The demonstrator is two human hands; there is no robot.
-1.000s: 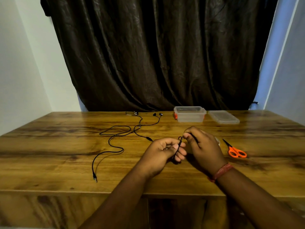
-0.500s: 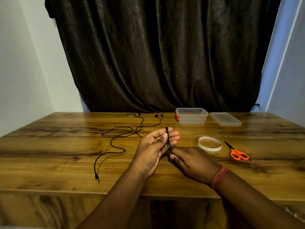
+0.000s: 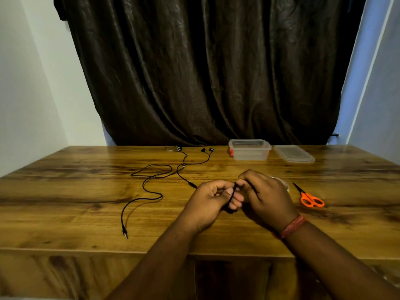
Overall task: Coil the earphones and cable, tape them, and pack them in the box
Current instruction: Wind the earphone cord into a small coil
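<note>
Wooden table before dark curtain; left hand curled round black cable, right hand pinching same cable, hands touching. Earphones sprawled left of hands. Beyond: open box, contents unclear, lid beside. Scissors right

We see both hands mid-table: left hand touching right hand, a coiled cable between them. Earphones sprawl left of the hands, buds toward the far edge. Box far, lid just right of it. Scissors right of the hands, on the table.
</note>
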